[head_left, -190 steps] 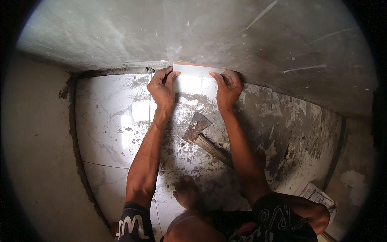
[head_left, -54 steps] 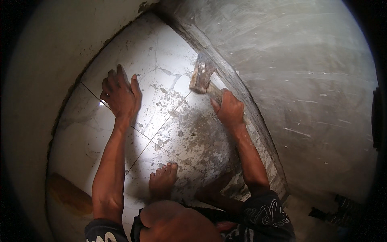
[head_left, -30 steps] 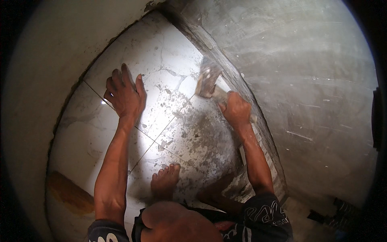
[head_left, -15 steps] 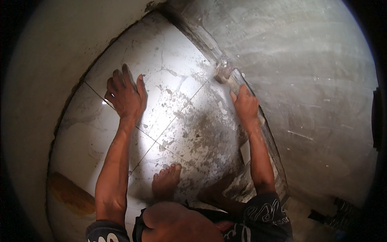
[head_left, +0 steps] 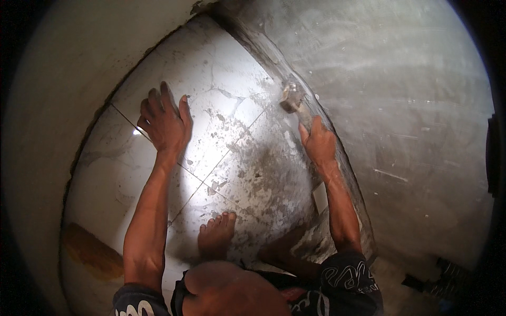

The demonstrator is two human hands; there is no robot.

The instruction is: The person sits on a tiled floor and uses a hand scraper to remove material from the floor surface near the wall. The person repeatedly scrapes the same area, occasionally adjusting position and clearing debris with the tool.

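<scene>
Hands: your left hand lies palm down over the tiles, fingers spread, holding nothing; your right hand is wrapped round the handle of the hatchet.
Hatchet: head by the foot of the right wall, at the edge strip; blurred, so whether it touches cannot be told.
Tiles, done: they look laid over most of the floor you see, joints showing near the middle.
Strip, left: rough and uneven along the wall; by the look of it, work there is unfinished. No count of what remains can be made.
Grit: scattered over the tiles between your hands, not cleared.
Pale piece: just beside your right forearm, partly hidden.
In the way: wall close along your right arm; your bare foot on the tiles below the grit.
Outer edges: brown shape lower left, dark object lower right; neither clear.
</scene>
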